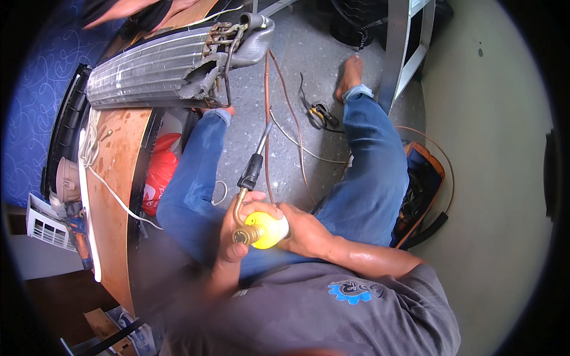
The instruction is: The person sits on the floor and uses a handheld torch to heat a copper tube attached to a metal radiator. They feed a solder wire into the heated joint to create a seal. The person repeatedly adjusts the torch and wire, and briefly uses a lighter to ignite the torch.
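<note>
Both your hands are closed around one thing: a bright yellow, rounded canister (271, 229) with a white part at its right side. Your left hand (227, 238) wraps it from the left, its fingers curled over the far side and its thumb beside the ribbed brass knob (244, 236) that faces up toward you. Your right hand (307, 235) closes on it from the right; how its hidden fingertips sit, you cannot tell from here. The canister is tilted and held just in front of your grey T-shirt (309, 302), over your lap.

From the brass end, a bent brass tube (238, 209) rises past your left fingers into a ribbed black sleeve (252, 171), then a slim grey metal nozzle (264, 137) angled away from you. In this view the nozzle lies close to a reddish-brown hose (266, 107) that runs across the speckled grey floor (249, 89).

Your legs in blue jeans (374, 172) stand apart on either side of these. Near your right foot lies a dark tool with yellow parts (320, 114), and beside your right leg an open black bag with orange edging (426, 184). To your left, a red plastic bag (159, 172) sits by a brown wooden board (123, 237), with a long grey finned metal coil (148, 68) at the board's far end.
</note>
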### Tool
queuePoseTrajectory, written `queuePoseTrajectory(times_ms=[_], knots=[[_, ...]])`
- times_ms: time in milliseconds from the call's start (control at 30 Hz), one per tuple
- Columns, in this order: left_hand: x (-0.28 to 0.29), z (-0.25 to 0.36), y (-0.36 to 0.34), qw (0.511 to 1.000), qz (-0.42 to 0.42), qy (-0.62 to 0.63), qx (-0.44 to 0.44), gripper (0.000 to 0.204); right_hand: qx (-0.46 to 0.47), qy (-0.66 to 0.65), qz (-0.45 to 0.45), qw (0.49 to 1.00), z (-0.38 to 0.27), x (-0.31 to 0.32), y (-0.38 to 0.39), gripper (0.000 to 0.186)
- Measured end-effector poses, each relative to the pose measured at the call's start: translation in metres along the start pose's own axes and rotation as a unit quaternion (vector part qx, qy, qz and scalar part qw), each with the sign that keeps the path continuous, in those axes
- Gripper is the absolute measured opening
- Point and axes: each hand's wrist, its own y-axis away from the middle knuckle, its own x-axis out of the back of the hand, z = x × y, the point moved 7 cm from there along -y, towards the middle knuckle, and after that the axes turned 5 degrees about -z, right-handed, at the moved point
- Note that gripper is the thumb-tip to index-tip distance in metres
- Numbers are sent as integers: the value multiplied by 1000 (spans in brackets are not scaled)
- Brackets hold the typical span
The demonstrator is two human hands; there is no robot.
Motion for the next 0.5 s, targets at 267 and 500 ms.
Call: queuePoseTrajectory(times_ms=[267, 500], knots=[[15, -13, -14, 998, -42, 13, -45, 135, -14, 29, -24, 999, 6, -9, -10, 72], [28, -29, -19, 997, -38, -21, -60, 135, -15, 235, -87, 968, -12, 49, -5, 56]])
